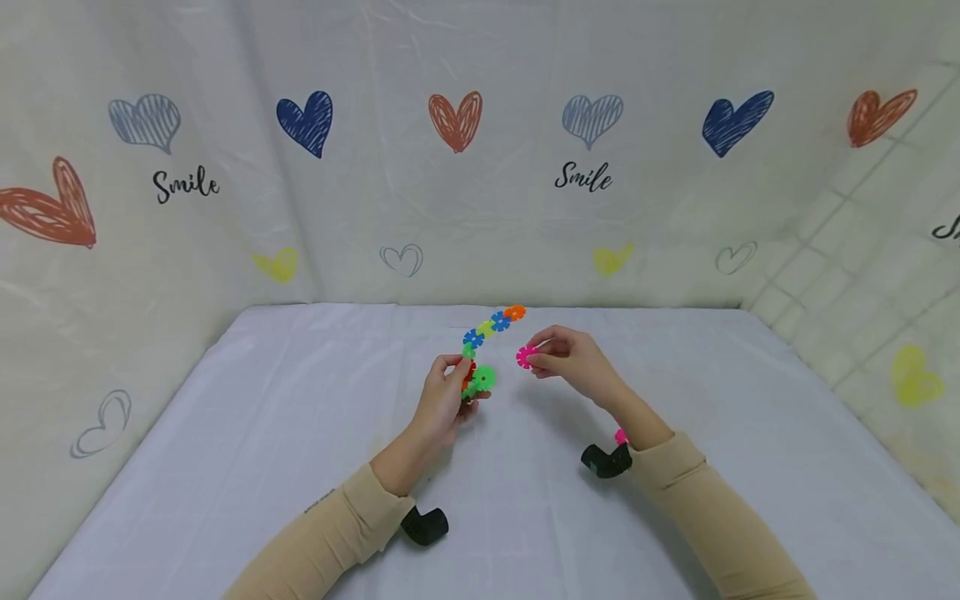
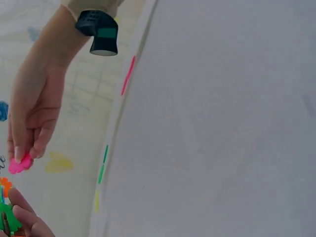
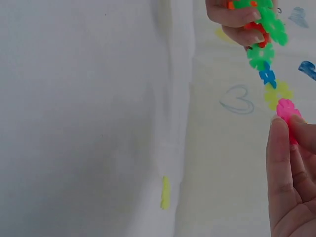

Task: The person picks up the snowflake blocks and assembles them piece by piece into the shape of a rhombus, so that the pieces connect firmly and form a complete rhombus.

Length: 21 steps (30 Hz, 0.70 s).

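My left hand (image 1: 442, 396) grips a chain of notched plastic snowflake discs (image 1: 487, 327). Blue, yellow and orange discs curve upward from it to the right. Red and green discs (image 1: 483, 379) sit bunched at the fingers, partly hidden by them. To the right, my right hand (image 1: 573, 358) pinches a single pink snowflake disc (image 1: 527, 357) between thumb and fingertips. In the head view a gap separates the pink disc from the chain. The right wrist view shows the pink disc (image 3: 287, 109) overlapping the chain's yellow disc (image 3: 278, 94) in line of sight.
A pink piece (image 1: 620, 436) lies on the white-covered table (image 1: 300, 433) by the right wrist, partly hidden. Thin pink (image 2: 128, 75) and green (image 2: 102, 165) strips show near the table edge. Black wrist-worn devices (image 1: 425, 527) hang under both cuffs. A printed curtain (image 1: 510, 208) stands behind.
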Tool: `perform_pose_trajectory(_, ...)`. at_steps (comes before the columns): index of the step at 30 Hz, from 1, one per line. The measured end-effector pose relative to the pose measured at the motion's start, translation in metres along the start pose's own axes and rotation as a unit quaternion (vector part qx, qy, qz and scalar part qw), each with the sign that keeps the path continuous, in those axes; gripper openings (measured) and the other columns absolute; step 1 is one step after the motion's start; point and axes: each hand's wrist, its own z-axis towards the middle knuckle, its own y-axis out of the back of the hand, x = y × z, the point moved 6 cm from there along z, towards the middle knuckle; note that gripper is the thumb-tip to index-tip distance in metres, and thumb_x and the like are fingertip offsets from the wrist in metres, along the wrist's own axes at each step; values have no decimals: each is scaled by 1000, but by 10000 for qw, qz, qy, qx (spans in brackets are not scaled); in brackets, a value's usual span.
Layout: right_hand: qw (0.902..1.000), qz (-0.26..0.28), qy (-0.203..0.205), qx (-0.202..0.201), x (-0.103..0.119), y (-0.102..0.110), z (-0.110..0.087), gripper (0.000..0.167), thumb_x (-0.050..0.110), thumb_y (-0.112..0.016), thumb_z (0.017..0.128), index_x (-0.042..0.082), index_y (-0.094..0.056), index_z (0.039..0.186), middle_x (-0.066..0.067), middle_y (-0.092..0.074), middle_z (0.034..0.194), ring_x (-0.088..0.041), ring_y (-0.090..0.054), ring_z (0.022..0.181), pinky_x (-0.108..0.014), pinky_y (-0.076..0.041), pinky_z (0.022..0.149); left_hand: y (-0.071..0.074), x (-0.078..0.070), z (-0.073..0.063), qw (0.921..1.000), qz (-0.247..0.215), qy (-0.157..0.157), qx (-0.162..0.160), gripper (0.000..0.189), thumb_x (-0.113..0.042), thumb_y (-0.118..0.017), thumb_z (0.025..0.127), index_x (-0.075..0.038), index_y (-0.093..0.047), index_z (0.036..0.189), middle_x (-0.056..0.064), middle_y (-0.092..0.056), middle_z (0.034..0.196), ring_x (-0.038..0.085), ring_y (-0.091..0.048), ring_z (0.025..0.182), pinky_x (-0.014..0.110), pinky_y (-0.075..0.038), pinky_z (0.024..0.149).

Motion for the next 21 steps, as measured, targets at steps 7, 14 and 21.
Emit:
perform_pose_trajectory(7,9986,126,399,327,15,-16,-8,23,5,-70,97,-4,-61,115,-17,-72,105,-48,-67,101,-29,-58,84,-1,-1,0,10000,-17,16,80,35,-30,-53,108,-13,-46,138,10,-70,106,15,-67,76,20,-51,62)
perform_pose_trajectory(14,9976,218,591,292,24,-22,-12,18,2,-68,98,-5,-61,113,-17,-72,104,-47,-68,99,-35,-59,86,-2,-2,-2,9999,7,5,152,36,-30,-55,107,-13,-46,137,8,-71,103,15,-66,75,20,-50,63)
perform_pose_trajectory(21,9963,22,797,334,26,-25,-12,15,2,-66,99,-5,-63,112,-16,-73,103,-47,-69,98,-30,-59,84,-2,-2,-1,9999,50,4,165,36,-29,-56,107,-12,-46,137,7,-74,98,13,-69,73,18,-48,61)
